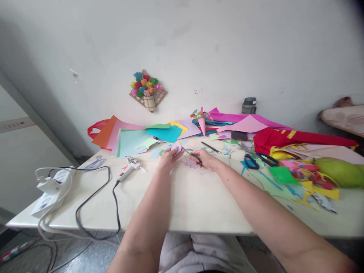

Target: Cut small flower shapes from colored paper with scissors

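Note:
A small piece of pale lilac paper (176, 146) is pinched in my left hand (170, 157), above the middle of the table. My right hand (207, 160) grips a pair of dark-handled scissors (196, 157), whose blades point left toward the paper. Whether the blades touch the paper is too small to tell. Pink and lilac paper scraps (189, 163) lie on the table under and between the hands. A black pen (211, 147) rests just beyond my right hand.
A hot glue gun (129, 168) lies to the left, its cord running to a power strip (52, 191). Coloured paper sheets (133, 140) line the back. At right are large blue-handled scissors (261, 159), scraps, a red cloth (284, 138) and a green fruit (338, 172).

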Action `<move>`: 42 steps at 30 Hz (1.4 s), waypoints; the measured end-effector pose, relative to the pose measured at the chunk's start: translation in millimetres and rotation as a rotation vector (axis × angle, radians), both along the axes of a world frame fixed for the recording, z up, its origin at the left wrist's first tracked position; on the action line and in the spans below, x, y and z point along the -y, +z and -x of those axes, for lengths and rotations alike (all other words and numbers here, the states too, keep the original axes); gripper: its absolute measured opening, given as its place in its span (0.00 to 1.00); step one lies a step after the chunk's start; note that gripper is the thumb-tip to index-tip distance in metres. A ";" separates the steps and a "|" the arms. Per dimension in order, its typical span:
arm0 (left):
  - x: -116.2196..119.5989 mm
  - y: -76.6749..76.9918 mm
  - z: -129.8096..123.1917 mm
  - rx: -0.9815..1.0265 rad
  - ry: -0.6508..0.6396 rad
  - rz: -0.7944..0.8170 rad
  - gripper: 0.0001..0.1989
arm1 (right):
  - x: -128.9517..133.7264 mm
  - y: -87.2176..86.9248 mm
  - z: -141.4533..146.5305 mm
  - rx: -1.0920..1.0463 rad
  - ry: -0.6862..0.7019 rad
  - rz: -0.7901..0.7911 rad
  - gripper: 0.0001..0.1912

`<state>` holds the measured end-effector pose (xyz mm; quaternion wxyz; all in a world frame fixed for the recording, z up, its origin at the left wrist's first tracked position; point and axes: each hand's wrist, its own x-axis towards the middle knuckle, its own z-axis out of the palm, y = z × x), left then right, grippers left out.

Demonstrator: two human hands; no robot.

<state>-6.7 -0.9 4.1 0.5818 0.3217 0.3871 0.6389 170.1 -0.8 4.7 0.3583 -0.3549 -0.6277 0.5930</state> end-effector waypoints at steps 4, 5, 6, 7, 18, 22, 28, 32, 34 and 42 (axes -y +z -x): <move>-1.7 -2.1 4.8 -0.054 0.028 -0.009 0.04 | 1.3 2.6 -5.6 0.001 0.065 0.068 0.14; -1.8 -2.1 5.6 -0.057 0.032 -0.014 0.04 | 1.5 3.6 -7.6 0.012 0.081 0.083 0.15; -1.8 -2.1 6.1 -0.055 0.030 -0.021 0.04 | 1.5 4.3 -9.6 0.021 0.094 0.088 0.16; -1.7 -1.8 6.4 -0.051 0.023 -0.029 0.03 | 1.3 4.8 -11.4 0.027 0.104 0.084 0.17; 0.6 0.7 3.4 -0.033 -0.086 -0.059 0.08 | -2.9 0.6 -13.4 0.073 0.095 -0.033 0.17; 4.6 3.5 1.2 -0.052 -0.099 -0.051 0.07 | -3.3 0.0 -11.5 0.087 0.059 -0.035 0.15; 6.6 5.9 -1.5 -0.057 -0.107 -0.041 0.05 | -1.0 1.6 -9.6 0.086 0.032 -0.035 0.15; 6.3 6.0 -1.5 -0.057 -0.112 -0.043 0.07 | 1.2 3.6 -8.3 0.064 0.029 -0.044 0.15; 6.6 6.2 -1.4 -0.059 -0.116 -0.043 0.07 | 1.2 3.3 -7.8 0.049 0.029 -0.052 0.15; 7.5 7.1 -1.8 -0.040 -0.112 -0.044 0.05 | -6.7 -4.6 -5.4 -0.014 0.049 -0.077 0.15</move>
